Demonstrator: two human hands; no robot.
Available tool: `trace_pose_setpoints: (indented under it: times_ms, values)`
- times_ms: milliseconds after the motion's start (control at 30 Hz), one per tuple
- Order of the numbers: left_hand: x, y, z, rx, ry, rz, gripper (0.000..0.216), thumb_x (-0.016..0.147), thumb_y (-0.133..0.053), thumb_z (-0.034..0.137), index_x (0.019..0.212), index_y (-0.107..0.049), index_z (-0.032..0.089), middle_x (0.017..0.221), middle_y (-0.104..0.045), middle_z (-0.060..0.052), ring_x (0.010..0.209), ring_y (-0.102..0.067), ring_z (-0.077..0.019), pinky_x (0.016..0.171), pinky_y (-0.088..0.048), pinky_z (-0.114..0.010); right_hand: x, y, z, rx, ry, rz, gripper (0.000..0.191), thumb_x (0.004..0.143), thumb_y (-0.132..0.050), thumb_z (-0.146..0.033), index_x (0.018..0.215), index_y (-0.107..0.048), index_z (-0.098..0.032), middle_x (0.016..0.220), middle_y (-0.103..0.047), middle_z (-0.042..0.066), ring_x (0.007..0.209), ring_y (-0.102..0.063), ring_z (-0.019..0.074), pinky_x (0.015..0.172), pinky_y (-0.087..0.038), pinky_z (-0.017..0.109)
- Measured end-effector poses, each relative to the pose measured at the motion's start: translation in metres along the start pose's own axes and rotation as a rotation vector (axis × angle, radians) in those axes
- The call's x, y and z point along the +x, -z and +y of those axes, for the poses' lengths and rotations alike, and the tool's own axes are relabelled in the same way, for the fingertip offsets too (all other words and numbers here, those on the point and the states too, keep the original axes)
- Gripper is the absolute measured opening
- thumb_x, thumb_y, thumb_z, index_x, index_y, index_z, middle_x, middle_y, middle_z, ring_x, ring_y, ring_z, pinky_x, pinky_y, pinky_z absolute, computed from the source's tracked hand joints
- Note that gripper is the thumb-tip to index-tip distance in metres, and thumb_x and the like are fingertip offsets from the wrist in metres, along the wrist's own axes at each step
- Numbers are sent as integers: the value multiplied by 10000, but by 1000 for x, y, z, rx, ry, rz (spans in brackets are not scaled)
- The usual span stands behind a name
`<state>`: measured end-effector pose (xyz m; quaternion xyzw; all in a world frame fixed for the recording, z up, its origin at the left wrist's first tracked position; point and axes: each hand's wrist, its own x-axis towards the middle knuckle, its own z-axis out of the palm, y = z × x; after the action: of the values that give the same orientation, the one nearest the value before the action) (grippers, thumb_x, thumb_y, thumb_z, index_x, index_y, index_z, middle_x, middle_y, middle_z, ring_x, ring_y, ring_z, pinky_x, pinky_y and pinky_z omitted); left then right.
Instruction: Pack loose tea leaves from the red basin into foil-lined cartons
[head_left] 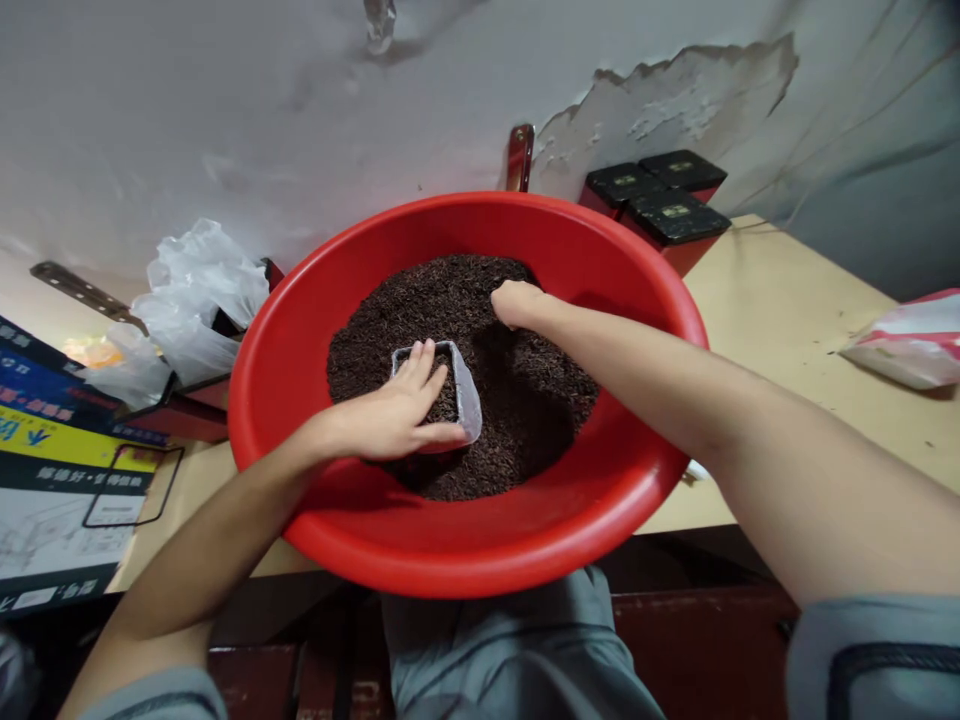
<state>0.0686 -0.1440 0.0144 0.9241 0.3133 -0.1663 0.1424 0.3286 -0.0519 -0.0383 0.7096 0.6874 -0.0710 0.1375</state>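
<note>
A large red plastic basin (465,572) holds a broad heap of dark, dry loose leaves (420,290) that look like tea. Sunk in the heap, left of centre, is a small clear plastic box (468,400) with leaves inside it. My left hand (390,410) lies flat across the box's top, fingers spread and touching it. Toward the back right of the heap, my right hand (519,303) is closed like a fist against the leaves. Its fingertips are turned away, so whatever they hold is hidden. A shadowed hollow shows in the leaves below that hand.
The basin rests on a pale wooden table (780,300) against a peeling wall. Black-lidded red boxes (679,215) stand behind it at right, and a red-and-white bag (911,343) lies farther right. White plastic bags (199,300) and a printed carton (67,480) are at left.
</note>
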Motion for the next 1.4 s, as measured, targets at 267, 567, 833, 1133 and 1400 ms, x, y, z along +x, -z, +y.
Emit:
trace_pose_setpoints:
  times_ms: [267,567,833,1133,1400]
  values:
    - [1,35,-34,-226,289,639,371,997,-511,285,1200,-805,186,1269,-797,-76,1216,-732,-284,1155,-507,-416,-57,62,-27,482,534,306,335,808,-827,-223,1142,-848,-223,995,-819,24,978,-747,181,925,-565,270]
    - [4,34,-39,-786,199,543,439,674,-846,239,1090,-758,128,943,-813,-76,822,-769,-226,736,-636,-322,-84,48,-57,676,812,388,318,814,-762,-127,1111,-851,-202,1035,-813,47,928,-723,158,921,-513,304]
    - [2,35,-36,-698,293,589,192,774,-776,232,939,-774,135,797,-777,-39,699,-727,-179,654,-600,-282,-83,48,-56,696,802,376,330,759,-764,-71,1044,-857,-209,991,-809,36,940,-725,163,940,-505,309]
    - [8,28,-42,-466,193,594,227,826,-765,264,1017,-820,155,945,-814,-48,849,-734,-205,830,-586,-315,-86,52,-52,677,738,383,309,814,-687,-61,1049,-849,-180,970,-813,32,871,-737,145,874,-546,279]
    - [27,15,-40,-89,117,466,454,916,-774,388,1283,-751,121,1262,-714,-144,1187,-664,-293,1093,-505,-423,-38,32,-3,76,345,59,589,814,-847,-201,1383,-720,-119,1237,-769,189,1152,-728,328,995,-549,416]
